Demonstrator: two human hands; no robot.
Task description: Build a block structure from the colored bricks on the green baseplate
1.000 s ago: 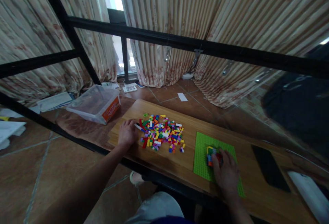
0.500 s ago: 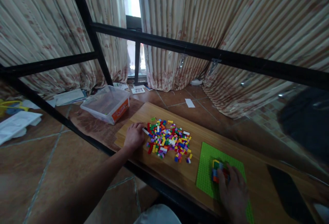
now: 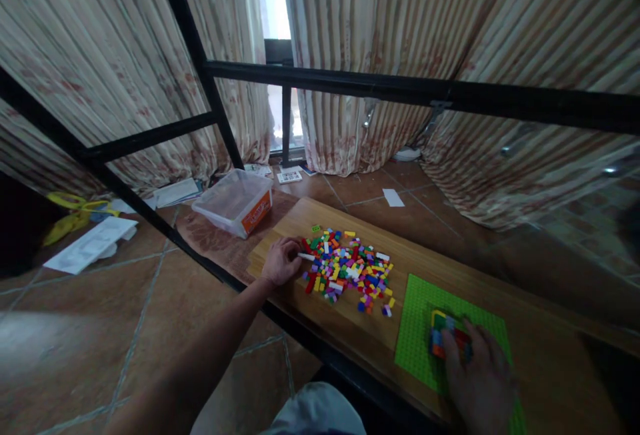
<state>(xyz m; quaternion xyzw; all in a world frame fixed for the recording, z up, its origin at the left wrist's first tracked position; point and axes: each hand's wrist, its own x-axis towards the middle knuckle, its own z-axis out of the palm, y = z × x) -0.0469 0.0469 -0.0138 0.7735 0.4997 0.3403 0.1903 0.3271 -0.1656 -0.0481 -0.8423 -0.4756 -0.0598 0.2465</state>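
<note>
My left hand (image 3: 283, 262) is at the left edge of a pile of small coloured toy bricks (image 3: 345, 268) on a wooden board. Its fingers are curled together, with a long white brick (image 3: 307, 257) sticking out from their tips. To the right, a multicoloured brick build (image 3: 438, 336) stands on a green studded baseplate (image 3: 416, 315). Thumb and fingers of my right hand (image 3: 483, 375) close around the right part of this build, partly hiding it.
A clear plastic box (image 3: 220, 212) with an orange label stands on a brown mat beyond the wooden board (image 3: 295, 215). Black metal bars (image 3: 350, 80) cross in front of the curtains. A white tray (image 3: 93, 245) and yellow item (image 3: 75, 212) lie on the tiled floor.
The view has swung slightly left, so everything appears shifted right. The white brick at my left fingertips has turned closer to level. My right hand stays at the build.
</note>
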